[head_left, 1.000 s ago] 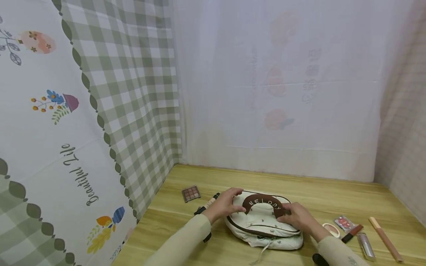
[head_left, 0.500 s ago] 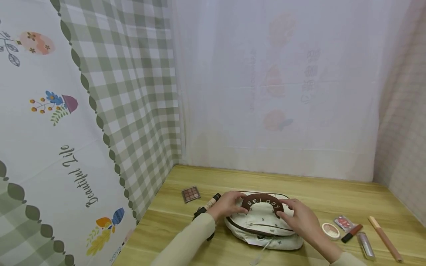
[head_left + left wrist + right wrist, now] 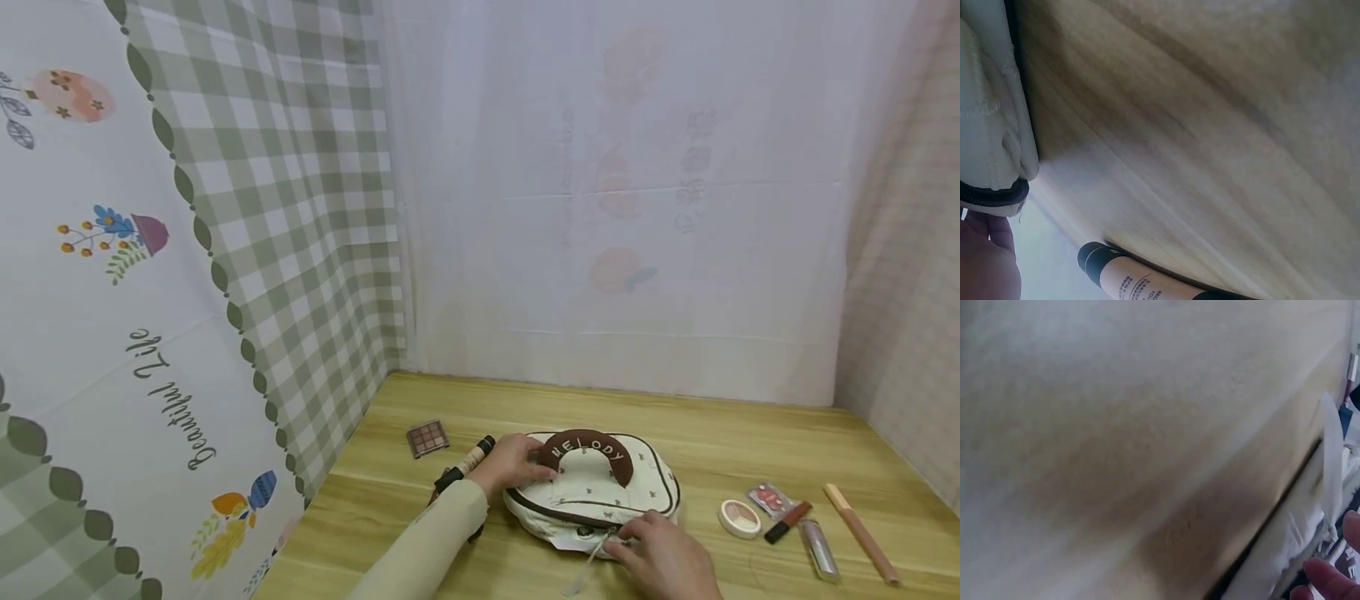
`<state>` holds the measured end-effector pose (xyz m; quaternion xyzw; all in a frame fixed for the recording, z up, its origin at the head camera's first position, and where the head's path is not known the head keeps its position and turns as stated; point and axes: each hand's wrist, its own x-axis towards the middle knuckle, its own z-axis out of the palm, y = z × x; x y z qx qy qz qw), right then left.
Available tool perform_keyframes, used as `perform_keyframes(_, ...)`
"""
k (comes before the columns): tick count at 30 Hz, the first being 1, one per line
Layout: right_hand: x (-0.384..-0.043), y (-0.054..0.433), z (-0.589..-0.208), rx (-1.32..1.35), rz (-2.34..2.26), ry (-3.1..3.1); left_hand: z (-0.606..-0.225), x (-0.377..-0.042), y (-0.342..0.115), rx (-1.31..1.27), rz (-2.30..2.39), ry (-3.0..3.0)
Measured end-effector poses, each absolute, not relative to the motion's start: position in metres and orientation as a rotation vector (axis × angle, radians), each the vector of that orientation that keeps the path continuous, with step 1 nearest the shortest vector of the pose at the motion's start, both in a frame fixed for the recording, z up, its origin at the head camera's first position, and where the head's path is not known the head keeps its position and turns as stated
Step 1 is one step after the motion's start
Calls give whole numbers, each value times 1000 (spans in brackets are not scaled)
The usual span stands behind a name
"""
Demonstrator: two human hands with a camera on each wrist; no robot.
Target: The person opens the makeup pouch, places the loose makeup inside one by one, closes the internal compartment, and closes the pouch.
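Cream "MELODY" lettering runs along the brown curved handle [image 3: 570, 442] of a white pouch [image 3: 600, 498], which lies on the table [image 3: 750, 450] between the middle and the near edge. "Beautiful Life" reads sideways down the left curtain [image 3: 247, 250]; the back curtain [image 3: 480, 208] carries faint, unreadable writing. The peach tube [image 3: 474, 458], printed with small dark characters, lies beside the left wrist, partly covered by it, with a nine-pan palette [image 3: 427, 438] beyond it by the left edge. Toward the right edge are a round compact [image 3: 740, 518], a clear case with red inside [image 3: 770, 498], a red-brown and black tube [image 3: 788, 522], a silver tube [image 3: 820, 550] and a brown stick [image 3: 862, 533]. The pouch is soft and rounded, dotted with small dark motifs and trimmed in dark piping, a pale ribbon [image 3: 583, 575] hanging from its front. The left hand [image 3: 513, 462] grips the pouch's left end, thumb against the handle; the right hand [image 3: 667, 558] has bent fingers by the ribbon's upper end, though whether they pinch it cannot be told.
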<state>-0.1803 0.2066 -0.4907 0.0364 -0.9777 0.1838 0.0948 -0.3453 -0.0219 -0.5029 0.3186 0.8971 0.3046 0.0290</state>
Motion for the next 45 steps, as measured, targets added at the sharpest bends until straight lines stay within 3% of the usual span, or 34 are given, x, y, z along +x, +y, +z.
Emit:
perform_keyframes(15, -191, 199, -501, 221, 243, -2775, -500, -340, -21, 790, 1003, 2698)
perform_keyframes(45, -178, 210, -504, 210, 370, -2629, -491, -336, -16, 728, 916, 2729)
